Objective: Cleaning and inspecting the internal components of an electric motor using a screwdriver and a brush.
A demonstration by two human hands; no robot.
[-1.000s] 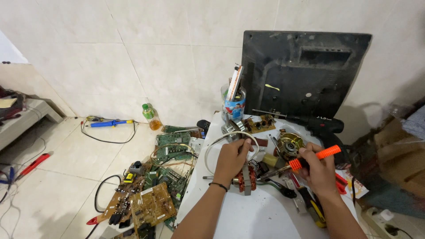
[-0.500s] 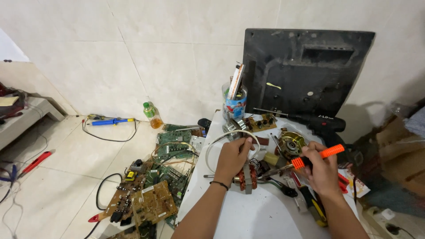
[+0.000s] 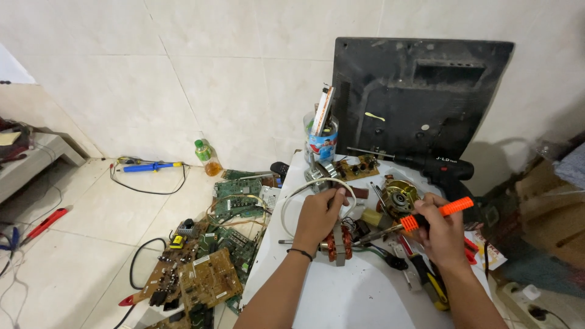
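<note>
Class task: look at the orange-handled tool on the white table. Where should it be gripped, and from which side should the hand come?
Grip the ribbed orange handle, coming from the right. It slants up to the right, clear of clutter, while the metal tip points left into the copper-wound coil under the left hand. The right hand already holds it there.

Both forearms come up from the bottom edge bare, with no sleeves showing anywhere along them. The left hand (image 3: 318, 216) wears a thin black band (image 3: 300, 252) around the wrist, a narrow cord-like loop lying close against it. The right hand (image 3: 443, 234) carries no ring, watch or band that can be seen. No gloves on either hand; fingers are uncovered.
</note>
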